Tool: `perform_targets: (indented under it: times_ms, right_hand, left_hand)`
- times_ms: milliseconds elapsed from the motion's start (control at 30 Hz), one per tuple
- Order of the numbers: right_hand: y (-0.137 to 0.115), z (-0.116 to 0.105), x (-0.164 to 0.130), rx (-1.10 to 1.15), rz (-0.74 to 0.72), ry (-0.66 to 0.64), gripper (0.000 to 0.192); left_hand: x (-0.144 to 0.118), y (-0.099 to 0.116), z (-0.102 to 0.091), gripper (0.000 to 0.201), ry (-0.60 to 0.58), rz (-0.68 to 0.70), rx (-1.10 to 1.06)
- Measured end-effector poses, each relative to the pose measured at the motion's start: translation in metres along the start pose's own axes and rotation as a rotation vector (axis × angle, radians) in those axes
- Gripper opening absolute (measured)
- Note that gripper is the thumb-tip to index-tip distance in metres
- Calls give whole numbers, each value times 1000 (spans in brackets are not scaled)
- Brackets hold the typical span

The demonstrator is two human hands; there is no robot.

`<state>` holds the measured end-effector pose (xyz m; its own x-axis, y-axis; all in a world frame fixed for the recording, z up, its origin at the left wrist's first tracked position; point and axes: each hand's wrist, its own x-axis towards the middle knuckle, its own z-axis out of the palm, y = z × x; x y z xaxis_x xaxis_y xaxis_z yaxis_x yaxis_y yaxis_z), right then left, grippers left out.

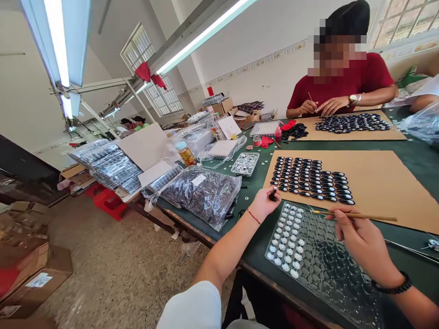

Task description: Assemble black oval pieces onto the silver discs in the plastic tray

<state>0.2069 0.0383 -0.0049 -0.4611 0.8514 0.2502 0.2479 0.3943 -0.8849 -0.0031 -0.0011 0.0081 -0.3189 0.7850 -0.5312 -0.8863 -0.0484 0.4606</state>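
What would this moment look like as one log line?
left hand: pinching small black piece | right hand: holding thin brush over clear tray | cardboard sheet: rows of black pieces

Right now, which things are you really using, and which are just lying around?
In use:
left hand pinching a small black piece
right hand holding a thin stick
clear blister tray
cardboard sheet with rows of black pieces

Lying about:
bag of dark pieces
amber bottle
red cloth

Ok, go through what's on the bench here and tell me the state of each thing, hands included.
Left hand: pinching a small black piece.
Right hand: gripping a thin wooden stick, held level above the tray.
Clear blister tray: partly filled, white pieces in its left columns.
Cardboard sheet: flat, black pieces laid in rows.
Plastic bag: full of dark pieces.
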Motion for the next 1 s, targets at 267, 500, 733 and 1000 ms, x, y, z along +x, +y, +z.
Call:
perform_targets:
  times_ms: [267, 500, 733, 1000]
  right_hand:
    - [-6, -7, -6, -62, -18, 5, 28]
    - [-2, -6, -2, -172, 2, -1, 33]
    - [1, -5, -1, -196, -36, -10, 33]
    - [9, 1, -2, -36, -17, 24, 29]
  left_hand:
    - [-4, -23, -7, 27, -130, -127, 124]
    - [-8, -35, -10, 34, -275, -255, 208]
    - [-11, -49, -15, 30, -399, -288, 333]
    - [-8, -45, -13, 25, -409, -237, 384]
